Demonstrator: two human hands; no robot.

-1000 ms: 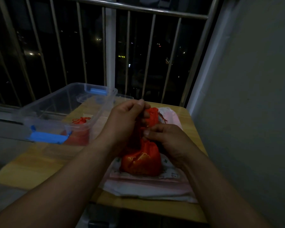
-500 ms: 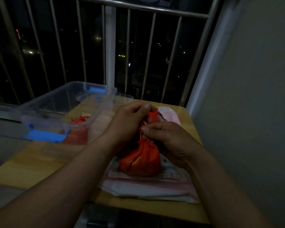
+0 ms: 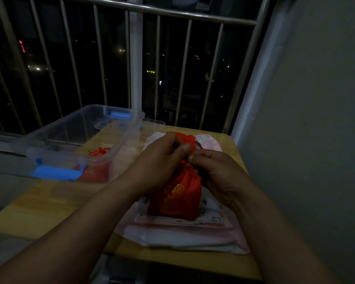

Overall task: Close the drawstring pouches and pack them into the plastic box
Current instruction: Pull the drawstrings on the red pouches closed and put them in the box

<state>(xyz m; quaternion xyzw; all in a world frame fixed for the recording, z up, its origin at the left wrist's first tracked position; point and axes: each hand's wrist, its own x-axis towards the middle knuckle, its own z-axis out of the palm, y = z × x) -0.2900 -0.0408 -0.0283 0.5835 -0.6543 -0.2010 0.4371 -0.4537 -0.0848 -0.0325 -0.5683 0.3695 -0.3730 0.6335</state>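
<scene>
The red satin drawstring pouch with gold embroidery (image 3: 175, 199) is stood upright on a stack of folded pink and white cloths (image 3: 182, 236), just right of the clear plastic box with blue latches (image 3: 70, 128). Its neck is gathered but judged not yet fully cinched. The closing would be done best if the neck were steadied in one spot and the cords drawn evenly away from it, so the body is not tipped. The ruffled top is gripped by the curled fingers of the left hand (image 3: 162, 160). What seems to be the cord is pinched at the neck by the right hand (image 3: 215, 173). A second red pouch (image 3: 96, 160) is seen inside the box.
</scene>
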